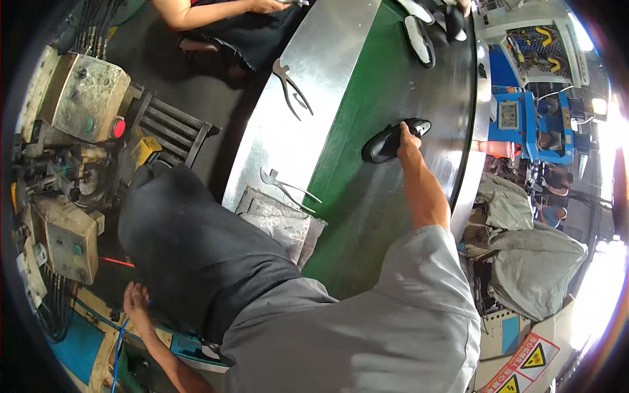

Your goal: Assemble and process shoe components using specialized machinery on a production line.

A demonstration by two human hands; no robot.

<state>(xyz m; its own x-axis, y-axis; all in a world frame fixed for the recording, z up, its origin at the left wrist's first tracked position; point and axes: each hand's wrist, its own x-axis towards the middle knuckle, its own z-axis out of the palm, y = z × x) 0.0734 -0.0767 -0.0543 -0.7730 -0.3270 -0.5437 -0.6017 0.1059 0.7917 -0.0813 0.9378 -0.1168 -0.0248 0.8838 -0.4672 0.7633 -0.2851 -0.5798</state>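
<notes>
My right hand (409, 139) reaches forward and grips a black shoe (382, 145) by its upper edge, over the belt. The shoe lies slantwise, one end towards the far right, and my fingers partly cover it. Low on the left, my left hand (136, 302) hangs beside the machine, its fingers loosely spread with nothing visible in them. Between my hands, on the metal ledge (252, 147), are lasting pincers (284, 188) with their handles apart, nearest to a folded grey cloth with a flower pattern (272, 219).
A second pair of pincers (288, 88) lies farther along the ledge. More shoes (419, 42) stand at the belt's (347, 196) far end. A seated person (219, 13) is beyond the ledge. Machines with a red button (118, 128) flank my left; a blue machine (534, 124) and grey covers (534, 265) stand right.
</notes>
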